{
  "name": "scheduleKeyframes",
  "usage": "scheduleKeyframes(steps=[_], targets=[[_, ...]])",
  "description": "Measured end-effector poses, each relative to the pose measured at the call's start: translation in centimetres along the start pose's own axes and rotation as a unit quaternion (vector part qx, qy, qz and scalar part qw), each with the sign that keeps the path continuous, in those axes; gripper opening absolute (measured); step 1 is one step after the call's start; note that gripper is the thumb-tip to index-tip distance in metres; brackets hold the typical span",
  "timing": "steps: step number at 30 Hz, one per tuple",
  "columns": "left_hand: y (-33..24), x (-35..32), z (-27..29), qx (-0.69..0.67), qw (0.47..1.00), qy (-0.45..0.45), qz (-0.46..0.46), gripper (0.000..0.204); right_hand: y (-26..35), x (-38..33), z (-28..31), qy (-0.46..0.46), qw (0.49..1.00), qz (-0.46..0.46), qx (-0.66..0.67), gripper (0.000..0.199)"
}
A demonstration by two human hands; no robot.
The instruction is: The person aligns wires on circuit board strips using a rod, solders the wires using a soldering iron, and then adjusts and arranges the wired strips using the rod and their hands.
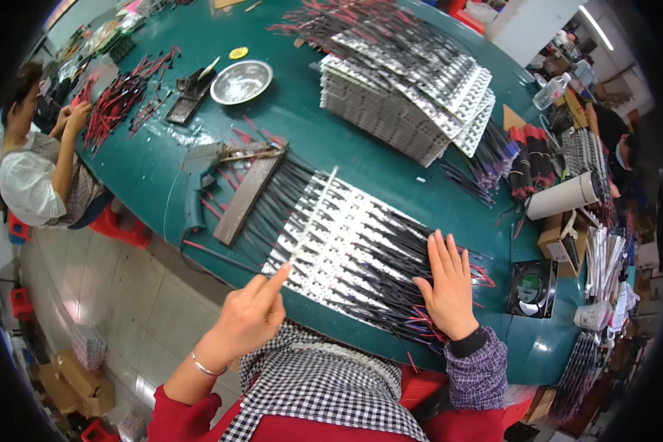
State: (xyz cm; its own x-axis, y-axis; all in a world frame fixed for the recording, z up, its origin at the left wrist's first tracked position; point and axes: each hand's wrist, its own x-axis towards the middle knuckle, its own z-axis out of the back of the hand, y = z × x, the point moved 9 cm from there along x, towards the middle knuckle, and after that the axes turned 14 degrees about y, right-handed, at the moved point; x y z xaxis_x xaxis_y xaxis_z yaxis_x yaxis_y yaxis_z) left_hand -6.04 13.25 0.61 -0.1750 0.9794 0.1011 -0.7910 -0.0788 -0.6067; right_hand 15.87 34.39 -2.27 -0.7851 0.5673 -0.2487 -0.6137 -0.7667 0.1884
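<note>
A flat white panel [346, 247] with rows of small cells lies before me, black sleeved wires [398, 276] running across it. My right hand [449, 283] rests flat on the wires at the panel's right, fingers stretched and thumb apart. At the near left edge, my left hand [254, 313] has its index finger out and the other fingers curled. A thin white rod [318, 206] slants across the panel from that fingertip; the hand appears to grip its near end. On the wires at the left lies a brown bar [250, 195], beside a grey-green pistol-shaped tool [197, 188].
A tall stack of white panels [383, 103] with wires stands at the back. A metal bowl [241, 82], a black tray [188, 99] and red-black wires [129, 99] lie far left, near a seated person [40, 169]. At right are a small fan [532, 289] and a white roll [563, 197].
</note>
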Motion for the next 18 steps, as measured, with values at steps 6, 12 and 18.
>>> scheduleKeyframes(steps=[6, 12, 18], targets=[[3.5, 0.4, 0.2, 0.09, 0.995, -0.04, 0.031, 0.054, -4.9, -0.8, 6.2, -0.051, 0.991, 0.018, 0.121, 0.047], [3.2, 2.3, 0.8, 0.128, 0.99, -0.021, 0.053, 0.049, -11.3, 7.9, 9.1, -0.12, 0.992, 0.026, 0.001, 0.049], [4.2, 0.1, 3.7, 0.037, 0.988, -0.132, 0.071, 0.042, -11.7, 15.0, 4.8, -0.086, 0.987, 0.031, -0.13, 0.024]])
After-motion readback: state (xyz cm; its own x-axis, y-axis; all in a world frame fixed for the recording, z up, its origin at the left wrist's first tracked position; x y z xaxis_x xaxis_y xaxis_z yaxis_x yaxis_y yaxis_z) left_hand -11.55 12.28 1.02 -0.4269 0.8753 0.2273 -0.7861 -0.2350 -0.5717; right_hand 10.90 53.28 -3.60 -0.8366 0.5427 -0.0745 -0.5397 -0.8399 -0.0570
